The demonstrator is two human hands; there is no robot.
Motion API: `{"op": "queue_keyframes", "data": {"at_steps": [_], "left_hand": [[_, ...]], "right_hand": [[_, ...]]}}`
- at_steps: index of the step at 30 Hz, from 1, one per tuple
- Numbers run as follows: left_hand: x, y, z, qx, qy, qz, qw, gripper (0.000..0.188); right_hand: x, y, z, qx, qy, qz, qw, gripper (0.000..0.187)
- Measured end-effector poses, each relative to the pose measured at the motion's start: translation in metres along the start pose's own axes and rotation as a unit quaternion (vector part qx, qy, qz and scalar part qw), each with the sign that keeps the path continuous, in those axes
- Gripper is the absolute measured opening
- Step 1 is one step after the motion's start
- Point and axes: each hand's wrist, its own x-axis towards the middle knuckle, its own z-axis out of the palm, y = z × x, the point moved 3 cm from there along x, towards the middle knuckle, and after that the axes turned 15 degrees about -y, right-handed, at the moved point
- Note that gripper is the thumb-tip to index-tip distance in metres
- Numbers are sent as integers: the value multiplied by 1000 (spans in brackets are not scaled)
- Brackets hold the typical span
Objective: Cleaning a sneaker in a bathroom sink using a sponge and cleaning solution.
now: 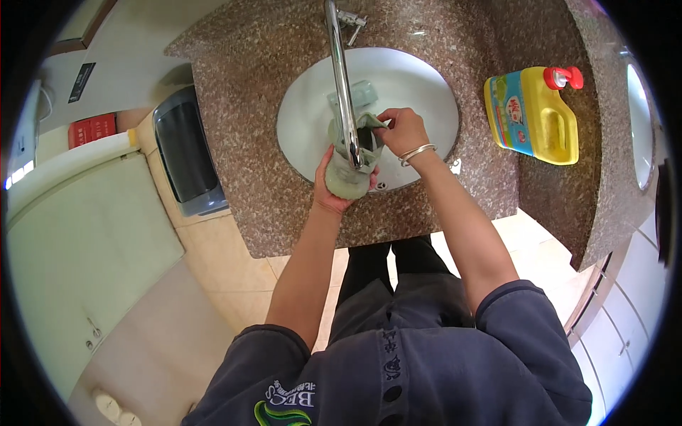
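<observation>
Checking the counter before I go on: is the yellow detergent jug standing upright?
No, the yellow detergent jug lies on its side on the granite counter, right of the sink.

Counter: speckled brown granite countertop [284, 92]
Set in it: white round sink [426, 92]
On it: yellow detergent jug [540, 117], lying flat

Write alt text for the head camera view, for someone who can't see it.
Seen from above, a person holds a pale green shoe over a white sink, left hand under the sole, right hand at its opening, beneath a chrome faucet. A yellow detergent jug lies on the speckled granite counter to the right.
</observation>
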Motion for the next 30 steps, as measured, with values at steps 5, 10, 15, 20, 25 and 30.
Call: {"op": "queue_keyframes", "data": {"at_steps": [5, 10, 15, 20, 25, 30], "left_hand": [[-14, -1, 16, 65, 88, 39, 993, 51], [-9, 33, 12, 122, 82, 1, 989, 52], [5, 49, 19, 88, 150, 32, 984, 52], [5, 34, 9, 88, 156, 20, 984, 45], [8, 6, 0, 66, 166, 28, 983, 42], [47, -14, 1, 122, 54, 101, 986, 37]], "right_hand": [[-16, -21, 4, 59, -15, -32, 998, 21], [-8, -20, 43, 129, -3, -55, 990, 32], [-24, -35, 62, 62, 181, -128, 973, 41], [-44, -39, 55, -44, 172, -288, 941, 29], [-47, 1, 32, 154, -106, -217, 958, 20], [-59, -11, -18, 123, -206, -209, 948, 15]]}}
